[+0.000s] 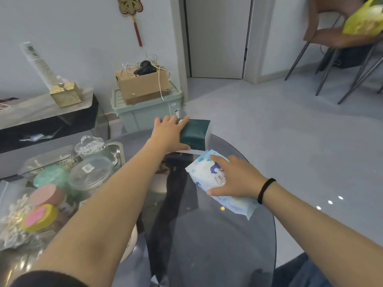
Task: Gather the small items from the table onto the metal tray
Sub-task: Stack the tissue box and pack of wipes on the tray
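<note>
My left hand [169, 132] grips a dark green tissue pack [196, 132] at the far edge of the round glass table [207, 235], thumb under its near side and fingers over its top. My right hand [234, 177] is closed on a white and blue soft pack [207, 175] that lies on the glass just nearer to me. The metal tray [116, 149] stands at the left, with several jars on it: a clear glass jar with a lid [91, 172], a lidded glass jar of white bits [90, 145], a green lid [50, 176], a pink lid [46, 194], and a yellow lid with a pink top [39, 217].
A side bench with a gold box [65, 94] runs along the left wall. A green storage bin [149, 108] with a cardboard box [143, 83] on it stands just beyond the table. Chairs [339, 65] stand at the far right, and another person's hand holds a yellow bag [362, 19] there.
</note>
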A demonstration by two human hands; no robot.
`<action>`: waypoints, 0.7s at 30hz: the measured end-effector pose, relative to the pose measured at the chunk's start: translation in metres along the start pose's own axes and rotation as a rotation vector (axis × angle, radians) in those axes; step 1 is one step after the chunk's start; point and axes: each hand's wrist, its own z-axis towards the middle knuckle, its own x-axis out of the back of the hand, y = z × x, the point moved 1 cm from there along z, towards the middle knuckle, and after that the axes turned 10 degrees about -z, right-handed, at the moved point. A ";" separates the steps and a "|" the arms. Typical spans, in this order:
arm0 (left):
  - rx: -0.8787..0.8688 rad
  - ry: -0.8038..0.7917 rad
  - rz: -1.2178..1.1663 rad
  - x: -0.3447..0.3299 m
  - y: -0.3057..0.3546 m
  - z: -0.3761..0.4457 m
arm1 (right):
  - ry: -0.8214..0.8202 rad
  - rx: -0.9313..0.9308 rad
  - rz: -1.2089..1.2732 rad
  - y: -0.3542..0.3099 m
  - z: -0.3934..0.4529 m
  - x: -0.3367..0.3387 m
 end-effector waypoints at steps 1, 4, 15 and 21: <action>-0.007 0.010 0.079 0.005 0.001 0.004 | -0.022 0.040 0.003 0.001 0.002 0.000; 0.027 -0.045 0.114 0.012 0.001 0.011 | -0.070 0.128 -0.072 0.004 0.003 0.001; 0.295 0.099 -0.580 0.013 -0.018 -0.050 | -0.011 0.114 0.055 0.000 -0.004 0.010; 0.278 0.117 -0.507 0.066 -0.038 -0.141 | -0.002 0.162 0.150 -0.028 -0.017 0.024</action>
